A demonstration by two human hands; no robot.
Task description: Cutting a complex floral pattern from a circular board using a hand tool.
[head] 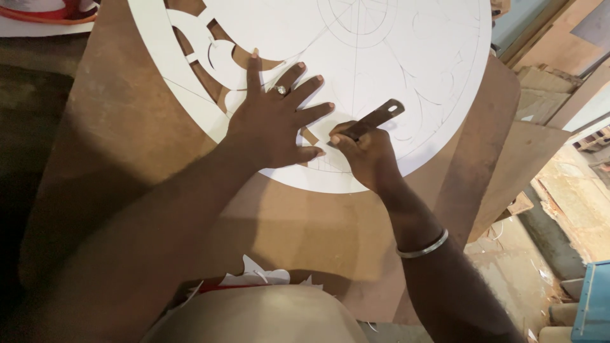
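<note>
A large white round sheet (381,76) with pencilled patterns and several cut-out openings at its left lies on a brown board (114,140). My left hand (276,121) is spread flat on the sheet's lower left part, fingers apart, a ring on one finger. My right hand (365,155) grips a thin dark metal blade tool (378,119), its tip pressed to the sheet just right of my left thumb. A metal bangle (422,246) circles my right wrist.
White paper offcuts (257,276) lie at the board's near edge by my lap. Stacked boards and wood pieces (546,82) sit at the right. A blue box (594,305) stands at the lower right on the dusty floor. A red-rimmed object (44,13) is at the top left.
</note>
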